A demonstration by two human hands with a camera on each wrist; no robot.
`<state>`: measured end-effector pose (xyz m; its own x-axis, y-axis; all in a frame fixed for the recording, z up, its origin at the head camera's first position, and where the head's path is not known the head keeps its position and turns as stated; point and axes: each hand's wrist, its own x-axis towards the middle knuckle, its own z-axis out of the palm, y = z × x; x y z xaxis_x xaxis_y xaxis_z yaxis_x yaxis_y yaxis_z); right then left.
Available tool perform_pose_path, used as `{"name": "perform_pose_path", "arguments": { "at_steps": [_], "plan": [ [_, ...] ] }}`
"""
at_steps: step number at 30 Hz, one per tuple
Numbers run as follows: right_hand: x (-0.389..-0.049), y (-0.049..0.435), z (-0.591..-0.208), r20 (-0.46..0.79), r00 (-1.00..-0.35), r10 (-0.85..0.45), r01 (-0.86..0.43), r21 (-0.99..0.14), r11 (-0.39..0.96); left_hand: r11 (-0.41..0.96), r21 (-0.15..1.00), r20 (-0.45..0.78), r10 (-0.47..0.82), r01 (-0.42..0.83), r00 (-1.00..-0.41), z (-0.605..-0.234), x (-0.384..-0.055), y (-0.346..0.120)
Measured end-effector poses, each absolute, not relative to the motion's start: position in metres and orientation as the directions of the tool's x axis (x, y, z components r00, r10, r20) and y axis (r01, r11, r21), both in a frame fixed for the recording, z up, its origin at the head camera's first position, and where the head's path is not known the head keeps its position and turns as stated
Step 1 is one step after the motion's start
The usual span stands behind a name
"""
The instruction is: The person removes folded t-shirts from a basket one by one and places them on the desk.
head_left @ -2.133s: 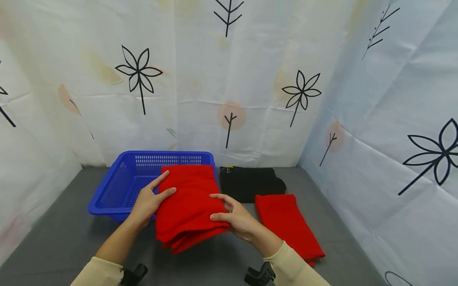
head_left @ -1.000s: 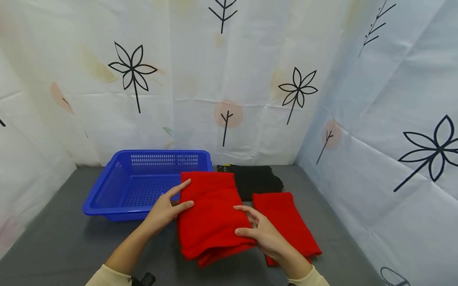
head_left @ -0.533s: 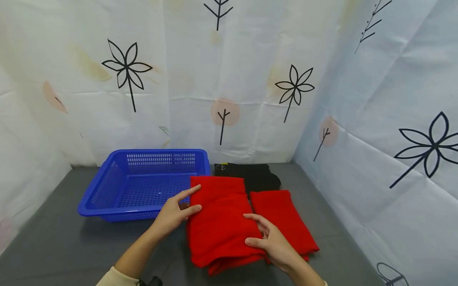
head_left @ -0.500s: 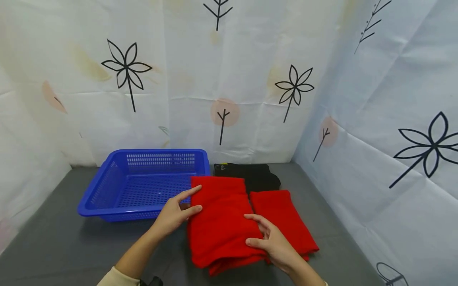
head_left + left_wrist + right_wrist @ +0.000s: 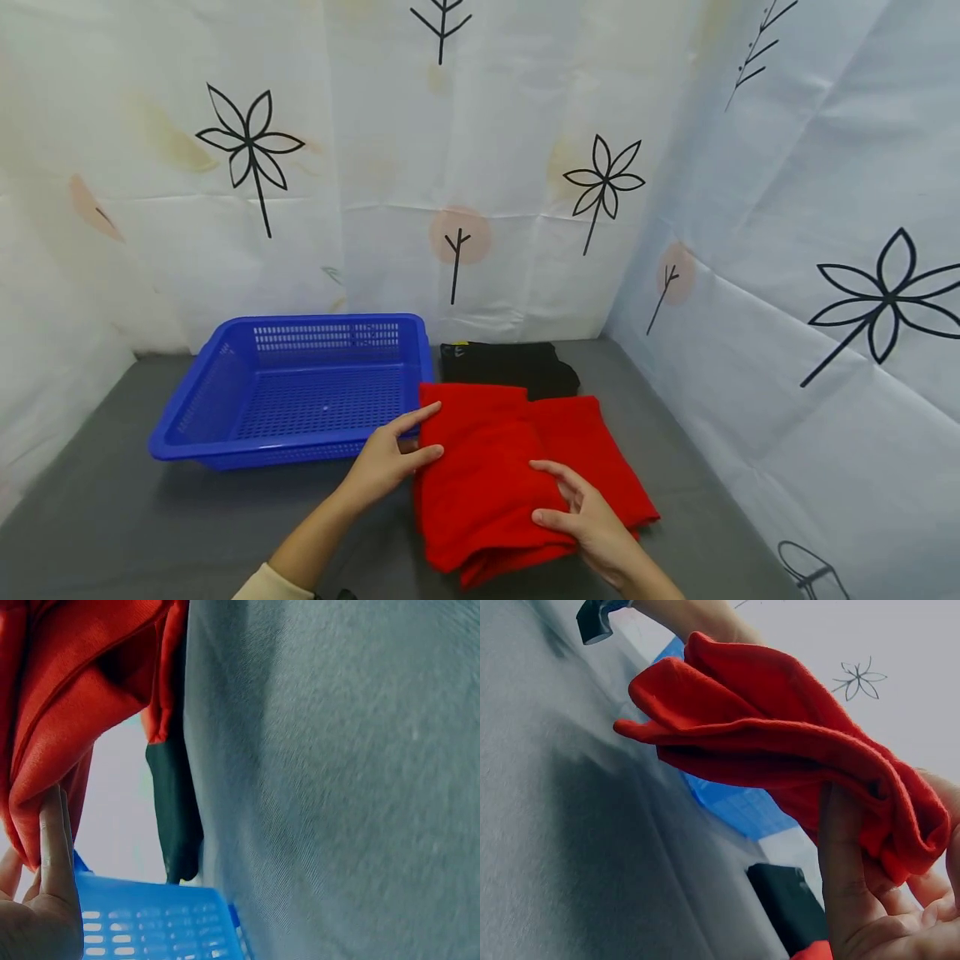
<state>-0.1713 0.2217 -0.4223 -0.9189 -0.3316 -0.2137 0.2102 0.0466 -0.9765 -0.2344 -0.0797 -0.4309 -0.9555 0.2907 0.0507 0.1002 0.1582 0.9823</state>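
Observation:
A folded red cloth is held between both hands, off the grey table, as the right wrist view shows. My left hand grips its left edge, thumb and forefinger on top, other fingers underneath. My right hand pinches its near right corner, with the thumb pressed against the folds. The cloth hangs partly over a second folded red cloth that lies on the table. A blue plastic basket stands just left of my left hand.
A folded black cloth lies behind the red ones, against the back wall. White printed sheets close in the table at the back, left and right. The basket holds nothing. Bare grey table lies in front of the basket.
Both hands have carried the red cloth rightward, from over the basket's right rim to partly above the second red cloth. The grip looks unchanged.

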Motion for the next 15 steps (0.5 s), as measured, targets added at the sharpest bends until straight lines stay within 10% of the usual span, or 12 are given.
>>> {"name": "perform_pose_path", "arguments": {
  "at_steps": [15],
  "plan": [
    [-0.170, 0.230, -0.434, -0.227, -0.936, -0.269, 0.225, -0.974, 0.037, 0.320, 0.914, 0.159, 0.279, 0.248, -0.947, -0.439, -0.239, -0.061]
  ]
}}
